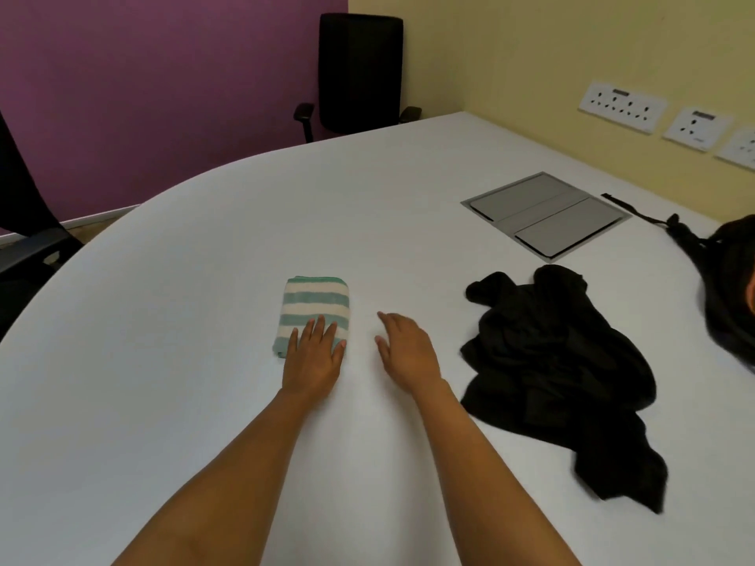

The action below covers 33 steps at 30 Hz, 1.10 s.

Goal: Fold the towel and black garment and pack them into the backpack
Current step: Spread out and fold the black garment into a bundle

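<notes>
Hands first: left hand [312, 353] lay flat, fingers straight, pressing the near end of the striped towel [316, 306], probably so that tidy little fold wouldn't spring open. The right hand [406, 353] was relaxed and empty just off the towel's 3 o'clock side, fingers pointing toward 12. Further out at 3 o'clock the black garment [559, 373] was a crumpled heap on the table [163, 320], not folded yet, so I'd guess it was next. The backpack [731, 279] sat half out of view around 2 o'clock, well apart from the towel.
</notes>
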Tool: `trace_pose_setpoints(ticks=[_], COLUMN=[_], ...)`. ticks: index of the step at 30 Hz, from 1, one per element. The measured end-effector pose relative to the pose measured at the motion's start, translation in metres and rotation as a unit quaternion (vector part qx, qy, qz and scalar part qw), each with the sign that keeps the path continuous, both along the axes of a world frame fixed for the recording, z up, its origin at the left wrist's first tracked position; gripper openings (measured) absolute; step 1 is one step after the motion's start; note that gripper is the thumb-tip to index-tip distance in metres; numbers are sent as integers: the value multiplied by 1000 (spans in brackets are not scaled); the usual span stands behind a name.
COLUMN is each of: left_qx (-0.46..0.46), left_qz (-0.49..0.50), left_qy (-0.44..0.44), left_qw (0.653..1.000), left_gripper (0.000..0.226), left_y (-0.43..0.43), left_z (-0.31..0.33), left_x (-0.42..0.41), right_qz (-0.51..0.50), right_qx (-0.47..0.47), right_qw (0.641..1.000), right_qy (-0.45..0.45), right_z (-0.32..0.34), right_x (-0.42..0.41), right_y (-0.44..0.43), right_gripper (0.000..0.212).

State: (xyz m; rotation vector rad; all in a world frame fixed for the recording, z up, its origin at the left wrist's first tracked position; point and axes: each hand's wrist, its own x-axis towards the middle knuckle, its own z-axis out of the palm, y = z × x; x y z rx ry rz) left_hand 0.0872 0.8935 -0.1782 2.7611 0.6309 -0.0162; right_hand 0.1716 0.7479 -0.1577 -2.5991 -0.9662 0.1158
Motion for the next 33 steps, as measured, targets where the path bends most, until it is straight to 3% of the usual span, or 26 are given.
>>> trace_pose_setpoints(ticks=[3,9,17,22,26,29,31,33], left_qx=[-24,-138,-246,-249,-239,-269,-327,-398], left_qz=[12,26,68,106,148,190,238,308], left_qy=[-55,-111,-76,-94,-109,-156,-199,-243], left_qw=[998,984,964,958,953,931,893,829], left_gripper=[48,44,48,51,38,31,30,32], left_y=[-39,-129,-222,-249,-254,-255,-251,-239], left_z=[13,25,15,0,-1,15,27,37], left_x=[15,54,97,110,120,123,123,125], right_qz=[-53,-200,-256,-217,-200,-203,-206,-199], right_qx=[-3,-29,-118,-123,-55,63,162,234], right_qw=[997,976,956,964,975,973,961,949], right_qy=[-50,-84,77,93,73,86,89,74], right_z=[15,30,-5,-15,-15,-8,1,11], right_x=[23,74,109,123,133,135,131,122], right_y=[-50,-162,-255,-260,-262,-268,-275,-282], right_gripper=[46,51,74,73,50,37,33,33])
